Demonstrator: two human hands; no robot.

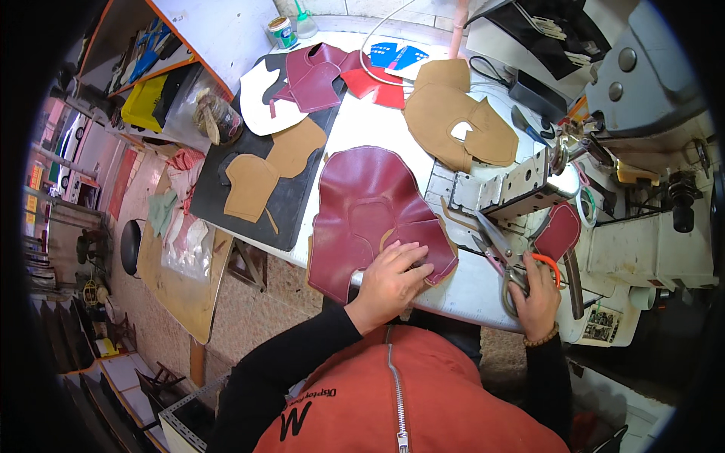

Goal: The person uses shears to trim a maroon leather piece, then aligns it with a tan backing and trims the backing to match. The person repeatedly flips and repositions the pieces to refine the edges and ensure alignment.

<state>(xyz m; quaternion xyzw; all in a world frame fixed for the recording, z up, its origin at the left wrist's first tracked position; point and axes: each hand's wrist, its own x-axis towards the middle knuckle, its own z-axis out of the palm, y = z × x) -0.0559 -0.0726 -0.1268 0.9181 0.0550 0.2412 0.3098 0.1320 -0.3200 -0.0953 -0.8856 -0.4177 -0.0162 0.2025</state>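
My left hand (394,281) lies with its fingers stretched out on a large burgundy leather piece (362,177), near its lower right part. This piece has stitched seams, a curled upper end and a tan edge showing beneath. To its right, at the table's front edge, my right hand (539,298) has its fingers bent around the handles of metal scissors (496,240), whose blades point away to the upper left. An orange handle loop (547,264) shows beside the fingers; whether it belongs to a second pair, I cannot tell. A small burgundy leather piece (557,231) lies just beyond.
A sewing machine arm (513,185) juts over the table (362,113) at right. Tan pieces (438,124) lie beyond the leather. At left, a black mat (291,219) carries more tan, white and burgundy pieces. A small bottle (304,24) and a can (282,33) stand at the back.
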